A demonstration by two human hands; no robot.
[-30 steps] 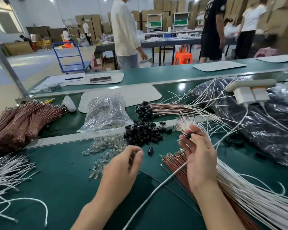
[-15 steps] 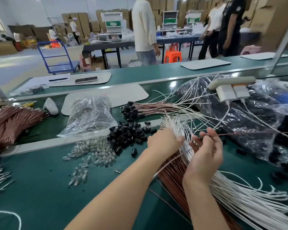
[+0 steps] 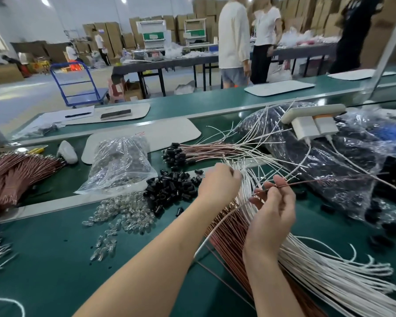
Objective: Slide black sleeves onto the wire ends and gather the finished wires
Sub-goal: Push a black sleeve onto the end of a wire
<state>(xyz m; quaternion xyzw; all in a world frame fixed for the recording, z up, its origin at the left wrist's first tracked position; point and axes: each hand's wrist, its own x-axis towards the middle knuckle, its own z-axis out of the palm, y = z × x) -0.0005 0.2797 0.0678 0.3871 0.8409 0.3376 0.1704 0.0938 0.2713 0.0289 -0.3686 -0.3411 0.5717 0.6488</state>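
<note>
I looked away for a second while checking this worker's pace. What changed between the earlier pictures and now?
The left hand moved right from beside the black sleeves to the white wire ends. The right hand, which pinched a black sleeve, now pinches a brown wire. The sleeves and clear bag stayed put.

Matt green bench top (image 3: 44,259), crinkled glossy clear plastic bag (image 3: 121,165), matt black sleeves (image 3: 172,186), small glassy beads (image 3: 124,213).

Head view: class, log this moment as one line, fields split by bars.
left hand: at white wires, grip hidden | right hand: pinches brown wire | black sleeves: loose pile
</note>
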